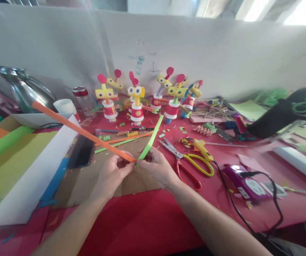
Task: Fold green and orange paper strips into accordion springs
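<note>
L hand (pixel 117 172) fingers pinching orange strip (pixel 83 132); R hand (pixel 157 167) fingers gripping green strip (pixel 153 137). Strips meet betw. hands, held over cardboard (pixel 74 188). Rel. to cardboard: approx. 7 cup figures (pixel 137 113) behind; scissors (pixel 179 155) & yellow glue gun (pixel 202 148) to R, on red desk (pixel 142 213).

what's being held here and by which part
An orange strip and a green strip, pinched at their near ends, where they meet, by the left hand and right hand.
</note>
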A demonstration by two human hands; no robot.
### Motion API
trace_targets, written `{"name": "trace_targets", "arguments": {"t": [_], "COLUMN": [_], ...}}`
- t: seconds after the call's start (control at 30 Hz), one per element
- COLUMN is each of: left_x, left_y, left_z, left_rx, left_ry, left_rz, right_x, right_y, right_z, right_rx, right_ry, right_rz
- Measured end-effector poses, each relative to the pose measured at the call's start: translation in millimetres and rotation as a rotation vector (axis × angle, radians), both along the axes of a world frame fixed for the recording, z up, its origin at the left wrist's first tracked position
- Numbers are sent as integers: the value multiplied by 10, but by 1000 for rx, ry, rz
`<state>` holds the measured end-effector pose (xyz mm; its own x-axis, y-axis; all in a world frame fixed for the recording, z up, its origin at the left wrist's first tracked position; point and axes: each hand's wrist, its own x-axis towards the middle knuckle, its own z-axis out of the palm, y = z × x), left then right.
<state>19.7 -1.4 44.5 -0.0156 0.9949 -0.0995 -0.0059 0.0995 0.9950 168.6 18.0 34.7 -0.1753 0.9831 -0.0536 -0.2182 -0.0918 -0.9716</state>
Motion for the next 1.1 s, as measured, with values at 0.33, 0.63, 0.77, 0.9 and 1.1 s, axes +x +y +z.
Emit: {"name": "trace_targets", "arguments": {"t": [0.33,0.63,0.77,0.9,1.1], "left_x": [-127,-179,-174,-192,-157], "left_y": [128,192,213,197,155], "left_z": [-39,-144,-146,-107,-5], "left_rx": [-139,-172,-125,-65,-41], "left_ry": [-141,-72,-52,-81,-102], "left_rz": [-119,-167,-174,-226,-288], "right_x": [-6,-49,-19,33,129], "right_y": [17,33,61,60,-18], "right_z": [-18,-140,-160,-122,64], "right_rx": [63,157,187,287,527], "right_ry": [5,-120,-172,-206,-418], "right_rz": [18,45,65,111,160]}}
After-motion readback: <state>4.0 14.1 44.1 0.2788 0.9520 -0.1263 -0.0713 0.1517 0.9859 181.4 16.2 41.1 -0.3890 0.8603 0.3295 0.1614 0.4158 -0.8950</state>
